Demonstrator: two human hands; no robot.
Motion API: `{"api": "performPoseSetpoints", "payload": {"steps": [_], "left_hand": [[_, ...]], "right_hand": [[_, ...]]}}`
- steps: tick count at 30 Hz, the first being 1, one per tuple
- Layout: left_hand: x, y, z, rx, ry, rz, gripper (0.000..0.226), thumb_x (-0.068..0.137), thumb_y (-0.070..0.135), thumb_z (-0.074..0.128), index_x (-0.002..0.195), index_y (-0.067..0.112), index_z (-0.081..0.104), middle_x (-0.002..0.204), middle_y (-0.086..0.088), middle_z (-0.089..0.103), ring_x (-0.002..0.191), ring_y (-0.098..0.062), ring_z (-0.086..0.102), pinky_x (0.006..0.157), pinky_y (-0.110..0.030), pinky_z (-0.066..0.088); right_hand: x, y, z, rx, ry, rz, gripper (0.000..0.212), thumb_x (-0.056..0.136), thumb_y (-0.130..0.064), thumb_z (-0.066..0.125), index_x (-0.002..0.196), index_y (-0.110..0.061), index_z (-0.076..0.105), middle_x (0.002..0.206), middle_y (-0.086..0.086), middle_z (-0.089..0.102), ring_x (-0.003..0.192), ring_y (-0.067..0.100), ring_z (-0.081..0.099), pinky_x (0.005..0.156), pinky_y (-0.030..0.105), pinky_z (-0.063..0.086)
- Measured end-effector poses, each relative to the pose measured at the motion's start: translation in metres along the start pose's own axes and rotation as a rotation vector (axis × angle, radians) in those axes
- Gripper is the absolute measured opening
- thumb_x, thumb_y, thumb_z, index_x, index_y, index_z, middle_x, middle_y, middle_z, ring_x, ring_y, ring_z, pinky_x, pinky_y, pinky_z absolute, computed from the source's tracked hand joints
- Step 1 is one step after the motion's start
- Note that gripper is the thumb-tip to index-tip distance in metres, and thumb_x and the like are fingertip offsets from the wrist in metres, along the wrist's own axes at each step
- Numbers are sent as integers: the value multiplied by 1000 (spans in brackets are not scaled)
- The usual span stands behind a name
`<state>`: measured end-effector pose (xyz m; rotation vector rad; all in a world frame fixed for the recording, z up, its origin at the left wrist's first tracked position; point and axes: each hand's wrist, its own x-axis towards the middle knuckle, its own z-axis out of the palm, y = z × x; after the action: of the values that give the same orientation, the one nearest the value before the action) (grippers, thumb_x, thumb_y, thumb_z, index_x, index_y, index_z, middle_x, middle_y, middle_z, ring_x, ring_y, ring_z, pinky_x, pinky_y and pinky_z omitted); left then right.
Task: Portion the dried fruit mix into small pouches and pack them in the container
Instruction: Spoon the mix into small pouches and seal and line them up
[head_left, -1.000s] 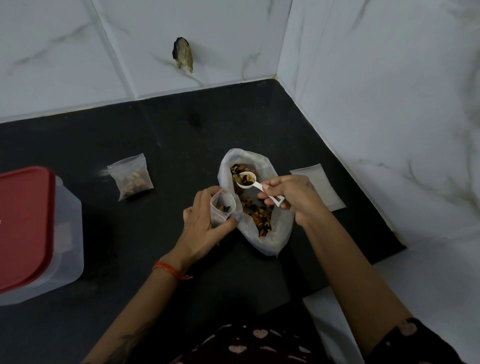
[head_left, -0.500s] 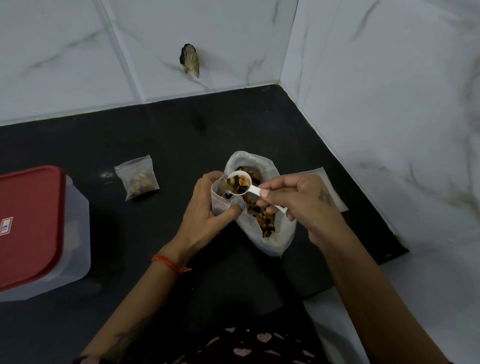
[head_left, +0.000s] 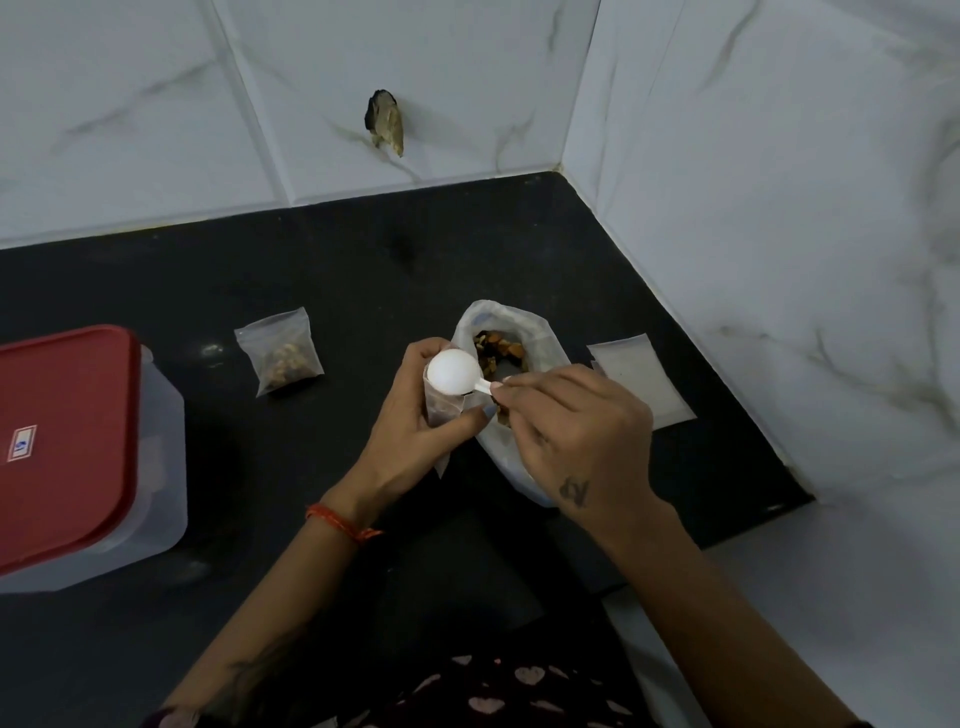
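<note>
1. Head view: left hand (head_left: 415, 431) grips a small pouch (head_left: 441, 408) upright beside the fruit bag (head_left: 511, 332).
2. Right hand (head_left: 576, 431) pinches a white scoop (head_left: 454, 373), overturned on the pouch mouth.
3. Filled pouch (head_left: 283, 358) lies near the red-lidded container (head_left: 67, 447).

The right hand (head_left: 576, 431) has carried the scoop (head_left: 454, 373) from the bag (head_left: 511, 332) over to the pouch (head_left: 441, 405) and turned it bowl-down above the pouch's mouth.
</note>
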<state>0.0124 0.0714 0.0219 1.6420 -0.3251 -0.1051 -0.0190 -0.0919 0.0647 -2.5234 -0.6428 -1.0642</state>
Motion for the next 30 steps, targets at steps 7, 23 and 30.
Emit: {"api": "performPoseSetpoints", "payload": {"steps": [7,23,30], "left_hand": [[-1,6,3,-48,-11,9,52,70,30,71,112,32,41,107,9,52,97,-1,58,81,-18,49],[-1,1,-2,-22,-33,-15,59,67,36,73,115,32,40,108,11,55,106,-13,59,87,-30,53],[-2,-2,-3,27,-23,-12,57,67,37,73,114,34,41,105,20,55,106,-12,58,88,-33,52]], "right_hand": [[-7,2,7,40,21,58,14,85,-13,63,83,-10,76,78,2,74,71,13,69,69,20,49],[-6,24,9,496,-412,1267,10,78,-26,73,84,-29,65,79,-14,65,80,0,57,69,21,42],[-22,22,29,37,-584,929,9,85,-37,64,92,-31,62,77,-15,59,80,5,57,64,20,41]]}}
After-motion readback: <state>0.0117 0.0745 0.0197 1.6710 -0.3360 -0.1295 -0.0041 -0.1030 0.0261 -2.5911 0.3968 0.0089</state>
